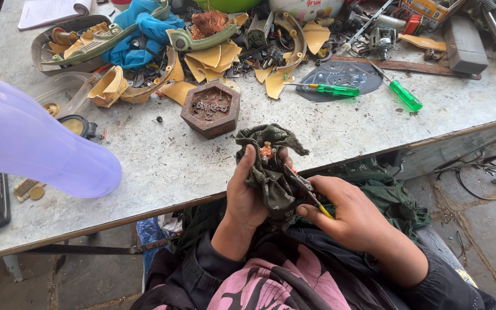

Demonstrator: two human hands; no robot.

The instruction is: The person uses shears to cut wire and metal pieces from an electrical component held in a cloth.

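Note:
My left hand grips a crumpled dark green rag just above the near edge of the table. A small orange-and-copper part pokes out of the rag at the top, beside my thumb. My right hand holds a thin tool with a yellow handle; its metal tip rests against the rag near the wrapped part. Both hands are over my lap, close together.
The grey worktable carries a hexagonal brown block, two green-handled screwdrivers, broken tan plastic shells, a blue cloth and a dark round plate. A lilac plastic object looms at left.

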